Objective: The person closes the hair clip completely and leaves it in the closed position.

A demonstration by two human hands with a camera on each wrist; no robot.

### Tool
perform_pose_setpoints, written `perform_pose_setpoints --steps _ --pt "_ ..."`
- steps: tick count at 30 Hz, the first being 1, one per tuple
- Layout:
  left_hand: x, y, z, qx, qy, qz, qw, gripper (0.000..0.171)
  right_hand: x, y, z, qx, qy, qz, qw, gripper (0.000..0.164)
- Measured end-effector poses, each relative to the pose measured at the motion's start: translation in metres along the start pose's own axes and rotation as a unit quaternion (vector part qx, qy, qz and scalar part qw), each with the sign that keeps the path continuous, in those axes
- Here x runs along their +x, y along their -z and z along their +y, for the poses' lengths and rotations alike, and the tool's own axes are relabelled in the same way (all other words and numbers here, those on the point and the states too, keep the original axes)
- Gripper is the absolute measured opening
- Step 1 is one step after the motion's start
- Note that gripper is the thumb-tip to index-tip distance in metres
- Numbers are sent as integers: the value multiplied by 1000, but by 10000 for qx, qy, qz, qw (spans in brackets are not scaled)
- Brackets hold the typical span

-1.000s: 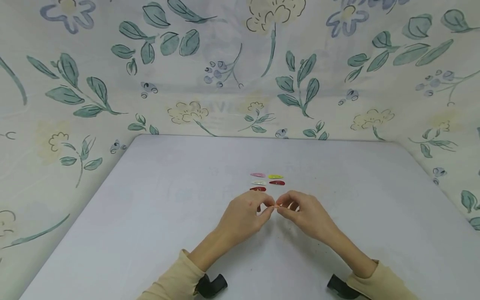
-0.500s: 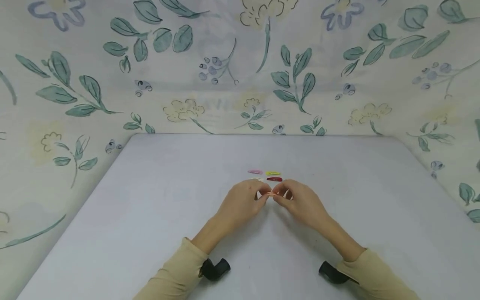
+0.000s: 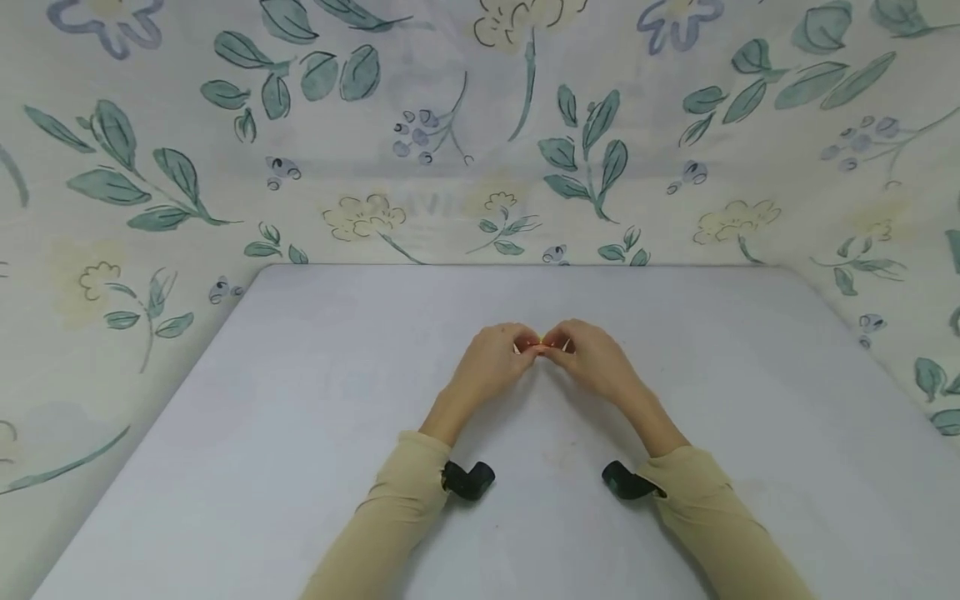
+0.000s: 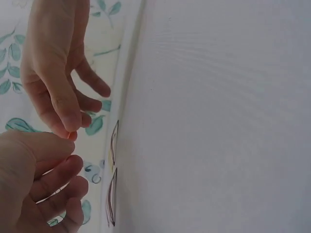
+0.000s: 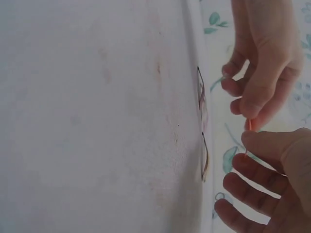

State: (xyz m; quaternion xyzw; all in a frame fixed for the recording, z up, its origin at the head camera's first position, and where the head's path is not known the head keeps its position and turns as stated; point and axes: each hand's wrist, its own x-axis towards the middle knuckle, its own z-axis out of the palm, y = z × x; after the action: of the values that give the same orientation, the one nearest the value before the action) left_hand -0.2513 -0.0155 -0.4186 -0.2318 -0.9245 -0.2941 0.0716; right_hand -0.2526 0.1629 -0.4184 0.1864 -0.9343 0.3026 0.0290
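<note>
An orange snap hair clip (image 5: pixel 250 124) is pinched between both hands, mostly hidden by the fingertips. My left hand (image 3: pixel 491 358) holds one end with thumb and index finger. My right hand (image 3: pixel 588 357) pinches the other end, its remaining fingers loosely bent in the right wrist view. Both hands hover toward the back of the table, fingertips nearly meeting. Beyond them, hair clips stand out edge-on on the table: one clip (image 4: pixel 114 143) and a nearer clip (image 4: pixel 112 198) in the left wrist view. The head view shows only small red and yellow bits between the fingers.
A white table (image 3: pixel 337 400) lies under the hands, backed by a floral cloth (image 3: pixel 450 192). Black wrist devices (image 3: pixel 468 481) sit at both beige sleeves (image 3: pixel 405 483). Small specks and faint stains mark the tabletop.
Both hands have moved forward together, away from the body, with the orange hair clip between them. They now cover the pink, yellow, white and red clips seen earlier in the head view.
</note>
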Motion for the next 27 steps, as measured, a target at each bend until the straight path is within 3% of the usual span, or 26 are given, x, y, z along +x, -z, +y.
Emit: perform_pose_setpoints --steps 14,27 --pt "2 -10 -3 328 394 -350 9981 17 0 -4 10 -42 -242 -347 9991 18" --pt "1 -20 -2 1064 410 -426 9926 12 -2 -4 12 -215 -491 -675 9963 19"
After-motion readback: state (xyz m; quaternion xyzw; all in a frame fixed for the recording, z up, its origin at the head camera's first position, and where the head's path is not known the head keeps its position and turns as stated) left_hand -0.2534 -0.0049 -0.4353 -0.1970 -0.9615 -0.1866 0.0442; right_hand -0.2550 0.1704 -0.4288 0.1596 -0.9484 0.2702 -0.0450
